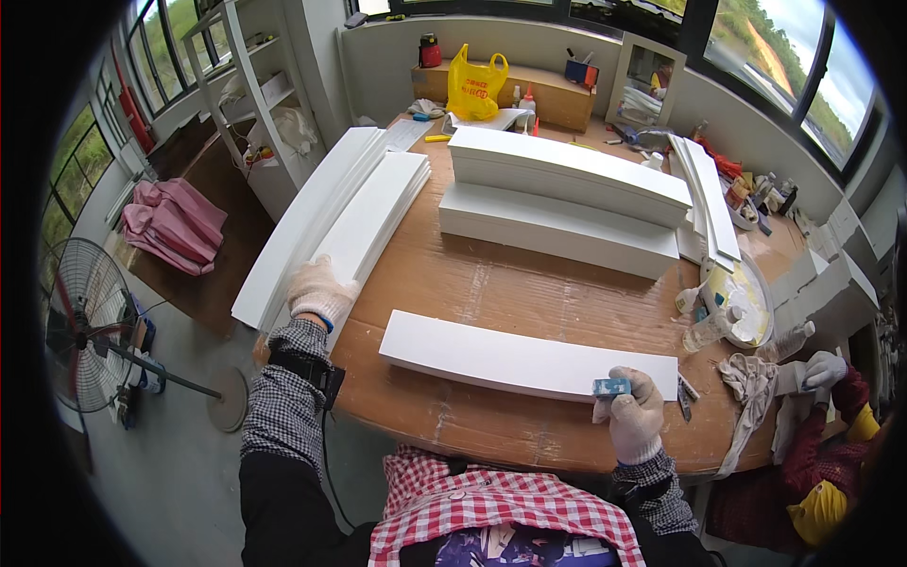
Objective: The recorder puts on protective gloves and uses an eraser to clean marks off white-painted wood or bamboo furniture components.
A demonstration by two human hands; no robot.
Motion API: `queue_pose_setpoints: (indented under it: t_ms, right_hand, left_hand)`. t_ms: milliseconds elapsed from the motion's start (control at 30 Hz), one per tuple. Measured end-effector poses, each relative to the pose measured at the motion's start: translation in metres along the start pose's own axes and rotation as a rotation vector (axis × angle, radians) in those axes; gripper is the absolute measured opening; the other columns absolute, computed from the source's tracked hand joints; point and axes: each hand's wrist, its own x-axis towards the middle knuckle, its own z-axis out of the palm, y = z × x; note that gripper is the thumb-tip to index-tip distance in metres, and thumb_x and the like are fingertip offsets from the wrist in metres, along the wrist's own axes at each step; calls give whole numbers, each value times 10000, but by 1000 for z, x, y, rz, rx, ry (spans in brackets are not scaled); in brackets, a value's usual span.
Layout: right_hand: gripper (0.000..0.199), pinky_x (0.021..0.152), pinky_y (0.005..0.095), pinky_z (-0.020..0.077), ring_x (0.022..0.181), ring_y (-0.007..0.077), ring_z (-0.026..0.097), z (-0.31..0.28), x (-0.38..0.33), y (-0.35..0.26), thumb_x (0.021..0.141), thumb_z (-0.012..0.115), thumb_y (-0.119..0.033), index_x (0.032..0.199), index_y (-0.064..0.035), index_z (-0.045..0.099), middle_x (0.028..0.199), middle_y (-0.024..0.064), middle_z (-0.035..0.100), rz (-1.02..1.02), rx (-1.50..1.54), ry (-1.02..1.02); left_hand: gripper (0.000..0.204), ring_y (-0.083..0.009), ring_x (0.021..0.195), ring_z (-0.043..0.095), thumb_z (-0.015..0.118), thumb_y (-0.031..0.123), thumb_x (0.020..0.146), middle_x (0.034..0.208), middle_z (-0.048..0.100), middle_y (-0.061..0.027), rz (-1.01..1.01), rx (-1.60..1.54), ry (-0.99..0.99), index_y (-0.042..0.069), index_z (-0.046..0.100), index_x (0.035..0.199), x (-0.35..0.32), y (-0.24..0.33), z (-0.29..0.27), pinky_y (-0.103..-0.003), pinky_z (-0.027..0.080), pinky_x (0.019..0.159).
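My left hand (321, 291), in a white knit glove, lies over the near part of a stack of long white boards (383, 203) on the left of the table, its fingers stretched out along the top. Beside that stack, further left, lie more long white boards (312, 217). My right hand (635, 416), also gloved, grips a small blue block (611, 386) between thumb and fingers. It is at the right end of a single long white board (520, 354) lying across the near side of the table.
Two stacks of white boards (557, 227) stand mid-table. Bottles (709, 331), a round white tray (767, 326), pliers-like tools (685, 402) and a rag (749, 402) sit right. A co-worker's gloved hand (825, 369) is at lower right. A fan (85, 326) stands left.
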Motion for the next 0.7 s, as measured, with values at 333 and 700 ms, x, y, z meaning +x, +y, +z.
queue_pose_setpoints:
  t_ms: [333,700]
  right_hand:
    - [329,578,294,543,661,185,631,12,12,-5,922,634,-105,1200,62,582,881,157,668,99,8,-26]
    - [435,556,303,515,661,163,616,24,55,20,975,634,-302,1227,46,570,831,103,656,138,-37,-73]
  left_hand:
    - [412,-322,1083,680,653,364,841,1148,712,-149,74,24,-46,106,701,1158,26,-4,11,-438,557,882]
    - [681,-381,1357,426,629,482,867,1399,513,-248,1033,-350,177,5,546,1346,-95,65,33,-457,266,1193]
